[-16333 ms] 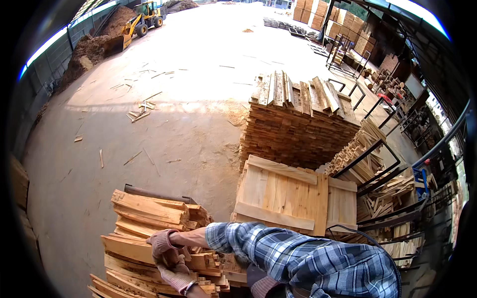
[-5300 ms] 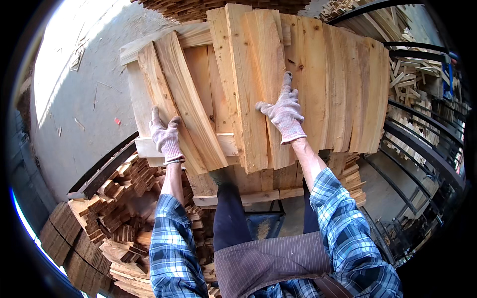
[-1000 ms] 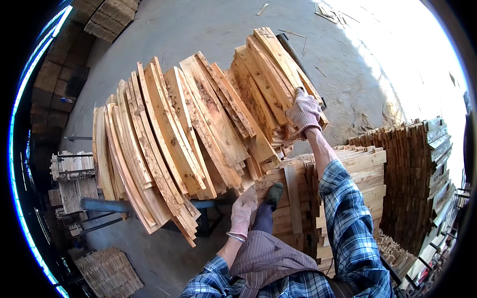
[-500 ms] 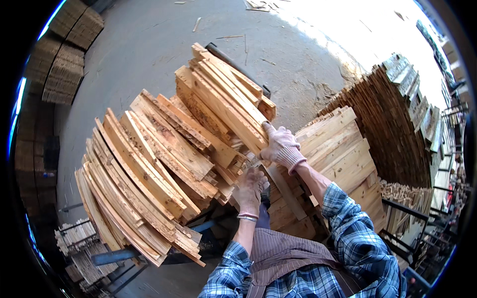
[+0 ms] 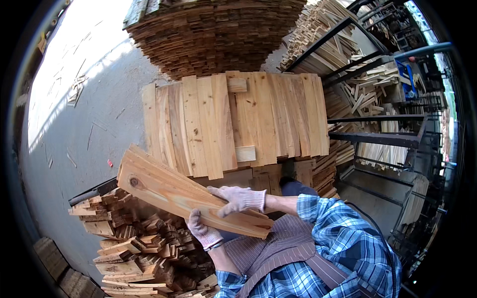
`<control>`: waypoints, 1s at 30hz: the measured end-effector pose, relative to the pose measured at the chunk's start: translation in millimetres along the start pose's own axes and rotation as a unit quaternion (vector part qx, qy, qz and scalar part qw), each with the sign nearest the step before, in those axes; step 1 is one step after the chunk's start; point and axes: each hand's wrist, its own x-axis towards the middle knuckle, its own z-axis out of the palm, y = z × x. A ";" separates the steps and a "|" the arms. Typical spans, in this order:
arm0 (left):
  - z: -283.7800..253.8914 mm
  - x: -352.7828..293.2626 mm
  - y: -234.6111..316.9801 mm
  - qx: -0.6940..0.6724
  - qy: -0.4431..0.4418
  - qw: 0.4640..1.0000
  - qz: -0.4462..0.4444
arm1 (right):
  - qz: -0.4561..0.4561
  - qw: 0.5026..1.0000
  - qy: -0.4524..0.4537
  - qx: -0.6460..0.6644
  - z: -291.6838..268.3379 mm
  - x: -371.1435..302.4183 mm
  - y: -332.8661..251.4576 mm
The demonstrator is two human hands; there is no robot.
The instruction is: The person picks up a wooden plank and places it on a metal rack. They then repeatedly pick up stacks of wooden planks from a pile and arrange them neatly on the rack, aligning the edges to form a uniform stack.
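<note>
A few wooden boards, pressed together and slanting across in front of my body, are held in both hands. The front one shows a dark knot near its far left end. My left hand, in a pale knit glove, grips their lower edge, its other fingers hidden beneath. Gloved the same way, my right hand is closed over the upper edge near the close end. Just beyond the boards lies a broad stack of planks laid side by side, with small wood blocks on top.
A heap of loose boards fills the lower left, beside a dark bar. At the back rises a tall stack of weathered wood. Black metal racks with wood strips stand to the right. Scraps are scattered on the grey floor.
The view has swung right, from the loose board pile to the flat plank stack. My hands have lifted boards off the pile and hold them in front of me.
</note>
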 end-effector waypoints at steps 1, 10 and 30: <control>18.3 8.0 -9.1 -0.014 -0.044 0.999 -0.023 | -0.033 0.996 0.073 0.040 -8.5 11.8 6.9; 241.0 106.8 -80.7 0.366 -0.144 0.909 0.140 | 0.092 0.894 0.365 0.242 -135.8 117.6 143.8; 215.6 176.9 -150.3 0.679 -0.125 0.667 0.280 | 0.417 0.799 0.432 0.034 -202.9 82.6 230.6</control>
